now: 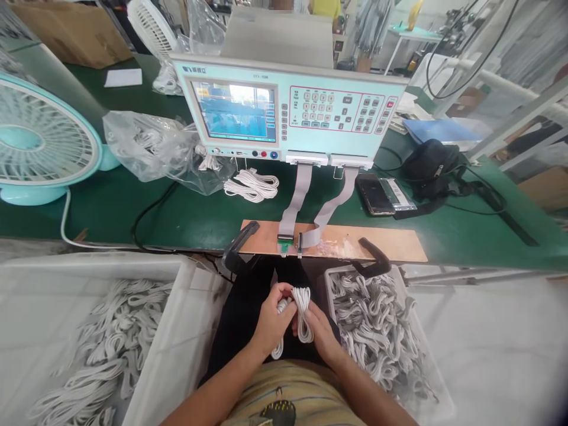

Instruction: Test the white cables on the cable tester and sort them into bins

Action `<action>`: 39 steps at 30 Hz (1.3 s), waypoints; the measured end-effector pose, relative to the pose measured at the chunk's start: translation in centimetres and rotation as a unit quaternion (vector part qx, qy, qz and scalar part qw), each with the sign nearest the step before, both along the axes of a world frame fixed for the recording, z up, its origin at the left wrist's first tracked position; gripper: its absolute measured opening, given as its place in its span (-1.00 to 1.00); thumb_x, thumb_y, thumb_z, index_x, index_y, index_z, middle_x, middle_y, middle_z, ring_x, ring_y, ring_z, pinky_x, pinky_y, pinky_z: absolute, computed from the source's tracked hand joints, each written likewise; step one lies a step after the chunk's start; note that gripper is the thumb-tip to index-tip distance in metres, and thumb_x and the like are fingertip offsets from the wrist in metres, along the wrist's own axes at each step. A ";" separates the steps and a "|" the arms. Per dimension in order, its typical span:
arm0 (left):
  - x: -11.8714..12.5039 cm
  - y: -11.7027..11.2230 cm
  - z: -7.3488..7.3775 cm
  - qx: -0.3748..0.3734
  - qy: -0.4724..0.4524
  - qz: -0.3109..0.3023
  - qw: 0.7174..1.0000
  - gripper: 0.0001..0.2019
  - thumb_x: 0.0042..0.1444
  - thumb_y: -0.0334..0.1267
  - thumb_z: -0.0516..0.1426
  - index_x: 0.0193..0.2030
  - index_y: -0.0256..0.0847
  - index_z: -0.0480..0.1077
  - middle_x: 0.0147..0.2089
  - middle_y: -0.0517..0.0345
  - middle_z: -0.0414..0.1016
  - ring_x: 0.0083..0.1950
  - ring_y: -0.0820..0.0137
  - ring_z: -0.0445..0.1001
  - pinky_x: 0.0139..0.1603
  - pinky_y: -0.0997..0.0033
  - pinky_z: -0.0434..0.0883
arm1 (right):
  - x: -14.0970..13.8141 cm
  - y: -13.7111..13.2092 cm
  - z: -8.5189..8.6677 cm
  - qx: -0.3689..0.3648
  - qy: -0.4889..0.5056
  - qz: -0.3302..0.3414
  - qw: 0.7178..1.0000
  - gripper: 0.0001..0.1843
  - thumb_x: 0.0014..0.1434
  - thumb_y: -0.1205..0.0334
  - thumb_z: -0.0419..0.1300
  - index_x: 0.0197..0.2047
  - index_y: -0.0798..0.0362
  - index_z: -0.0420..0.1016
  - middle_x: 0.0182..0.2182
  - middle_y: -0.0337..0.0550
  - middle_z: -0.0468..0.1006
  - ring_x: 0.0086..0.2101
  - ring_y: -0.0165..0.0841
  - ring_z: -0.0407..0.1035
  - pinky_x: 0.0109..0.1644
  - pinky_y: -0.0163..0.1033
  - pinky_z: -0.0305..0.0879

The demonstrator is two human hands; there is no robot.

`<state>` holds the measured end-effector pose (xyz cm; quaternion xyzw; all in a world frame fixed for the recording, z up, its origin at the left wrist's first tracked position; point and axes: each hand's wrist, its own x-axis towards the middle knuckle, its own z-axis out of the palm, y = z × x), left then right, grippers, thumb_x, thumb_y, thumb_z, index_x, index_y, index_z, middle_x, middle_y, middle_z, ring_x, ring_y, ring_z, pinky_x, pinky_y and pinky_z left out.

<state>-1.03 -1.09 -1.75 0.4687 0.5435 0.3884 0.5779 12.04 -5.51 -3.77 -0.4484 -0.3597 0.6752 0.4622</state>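
Observation:
Over my lap, below the bench edge, both hands are close together. My left hand (276, 316) is closed round a coiled white cable (277, 349), whose loops stick out below the fingers. A second coiled white cable (303, 313) is in my right hand (320, 331), its loops upright and facing me; the left fingertips touch its upper part. The cable ends are too small to make out. In front of the hands, a copper-coloured board (399, 245) carries a small green connector board (284, 246) and two grey ribbon cables (296, 198) running up to the tester (284, 106).
A white bin (181, 296) of coiled cables stands at left, another bin (432, 361) at right. Black clamps (242, 245) hold the board. Around the tester are a cable bundle (252, 186), a plastic bag (137, 148), a fan (39, 139), and a phone (375, 195).

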 end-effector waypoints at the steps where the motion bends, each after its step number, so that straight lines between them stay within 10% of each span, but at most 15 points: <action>1: 0.0 0.0 0.0 -0.010 -0.006 0.005 1.000 -0.77 -0.07 -0.29 0.16 -0.21 -0.17 0.33 -0.30 0.19 0.44 -0.37 0.45 0.39 -0.35 0.50 0.32 | 0.1 0.1 0.2 0.019 -0.024 0.001 1.000 -0.67 0.18 -0.02 0.04 -0.16 0.05 0.36 -0.47 -0.21 0.40 -0.48 -0.36 0.26 -0.41 -0.29 0.17; 6: -0.4 0.0 0.6 -0.061 -0.049 -0.056 0.995 -0.74 0.00 -0.26 0.11 -0.12 -0.18 0.33 -0.20 0.10 0.44 -0.48 0.50 0.35 -0.57 0.55 0.24 | 0.1 0.5 -0.3 0.086 -0.199 -0.091 0.972 -0.86 0.06 0.24 0.17 -0.29 0.02 0.27 -0.45 -0.30 0.32 -0.43 -0.37 0.21 -0.36 -0.30 0.14; 10: -0.9 -0.4 1.0 -0.018 -0.062 -0.119 0.991 -0.61 -0.11 -0.37 0.19 -0.07 -0.16 0.34 -0.13 0.12 0.45 -0.18 0.37 0.42 -0.20 0.47 0.36 | -0.1 0.3 0.3 0.125 -0.300 -0.066 0.943 -0.80 0.03 0.36 0.15 -0.23 0.02 0.24 -0.43 -0.26 0.36 -0.42 -0.33 0.25 -0.35 -0.27 0.15; 19: -2.9 -0.6 1.1 -0.078 -0.129 -0.135 0.979 -0.64 -0.09 -0.36 0.12 -0.07 -0.16 0.27 -0.39 0.26 0.34 -0.51 0.52 0.29 -0.58 0.58 0.24 | 0.3 0.3 3.3 0.168 -0.232 -0.007 0.958 -0.83 0.26 0.23 -0.05 -0.10 0.02 0.26 -0.30 -0.18 0.33 -0.31 -0.35 0.26 -0.23 -0.25 0.23; 26: -3.9 -1.2 1.0 -0.016 -0.053 -0.166 0.985 -0.70 0.01 -0.33 0.08 -0.06 -0.15 0.34 -0.16 0.10 0.37 -0.49 0.55 0.29 -0.55 0.57 0.28 | -0.1 -0.1 3.8 0.307 -0.452 0.029 0.837 -0.76 0.21 0.26 0.08 -0.03 0.06 0.31 -0.33 -0.08 0.41 -0.33 -0.26 0.27 -0.26 -0.16 0.21; 39: -3.5 -2.1 -0.1 0.043 0.017 -0.158 0.986 -0.66 0.00 -0.41 0.02 -0.05 -0.15 0.35 -0.25 0.16 0.40 -0.41 0.47 0.37 -0.41 0.48 0.38 | -0.4 -0.3 3.8 0.280 -0.439 -0.005 0.854 -0.87 0.16 0.36 0.02 -0.18 0.06 0.28 -0.41 -0.19 0.39 -0.44 -0.39 0.29 -0.37 -0.30 0.18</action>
